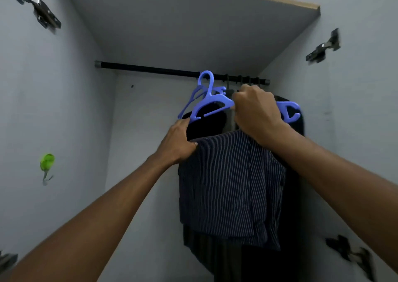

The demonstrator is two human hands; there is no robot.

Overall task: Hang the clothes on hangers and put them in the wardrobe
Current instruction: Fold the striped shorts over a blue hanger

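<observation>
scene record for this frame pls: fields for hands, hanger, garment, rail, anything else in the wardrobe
left hand: grips the top edge of the striped garment
right hand: curled round the blue hanger's bar
blue hanger: hook at the rail; whether it is seated cannot be told
striped garment: dark, folded, draped below the hanger
rail: black, bare on the left, dark hanger hooks bunched at the right
dark clothes: hanging at the right behind the striped garment
green hook: on the left wall

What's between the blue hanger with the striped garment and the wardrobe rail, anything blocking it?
Nothing visible blocks it. The blue hanger, gripped by the right hand, has its hook right at the rail, apparently over it. Bare rail lies to the left; dark hangers crowd the right end. The left hand holds the striped garment.
</observation>
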